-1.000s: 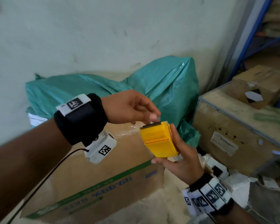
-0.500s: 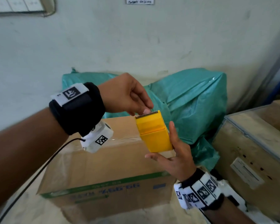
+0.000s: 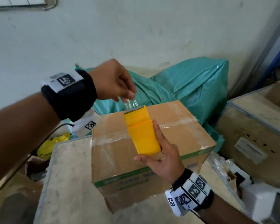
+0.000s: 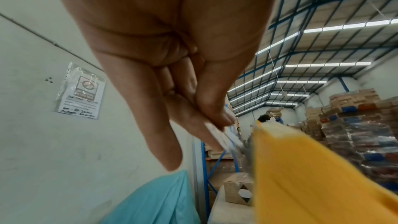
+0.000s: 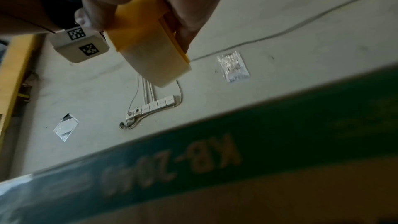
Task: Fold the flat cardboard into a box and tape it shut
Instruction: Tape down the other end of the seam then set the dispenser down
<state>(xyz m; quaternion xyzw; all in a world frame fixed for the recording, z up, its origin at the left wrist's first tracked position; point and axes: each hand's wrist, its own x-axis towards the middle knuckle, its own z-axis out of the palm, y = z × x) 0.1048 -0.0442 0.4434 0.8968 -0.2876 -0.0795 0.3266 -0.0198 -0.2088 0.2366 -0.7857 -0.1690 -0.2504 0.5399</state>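
A brown cardboard box (image 3: pixel 176 130) with a green stripe stands folded on a pale crate top, clear tape across its lid. My right hand (image 3: pixel 162 157) grips a yellow tape dispenser (image 3: pixel 141 131) above the box, its serrated edge pointing up. My left hand (image 3: pixel 118 86) pinches the free end of the clear tape (image 3: pixel 130 103) just above that edge. In the left wrist view the thumb and fingertips (image 4: pixel 217 120) press together on the tape end beside the yellow dispenser (image 4: pixel 312 176). The right wrist view has the dispenser (image 5: pixel 146 37) and its pale tape roll above the box's green stripe (image 5: pixel 215 159).
A teal plastic-wrapped bundle (image 3: pixel 192 84) lies behind the box against the white wall. A wooden crate (image 3: pixel 255 120) stands at the right, with white packing scraps (image 3: pixel 249 188) below it. Yellow plastic (image 3: pixel 48 144) sits at the left of the crate top (image 3: pixel 68 183).
My left hand has lifted a short length of clear tape off the dispenser's edge. The view has swung down and left, bringing the whole box under both hands.
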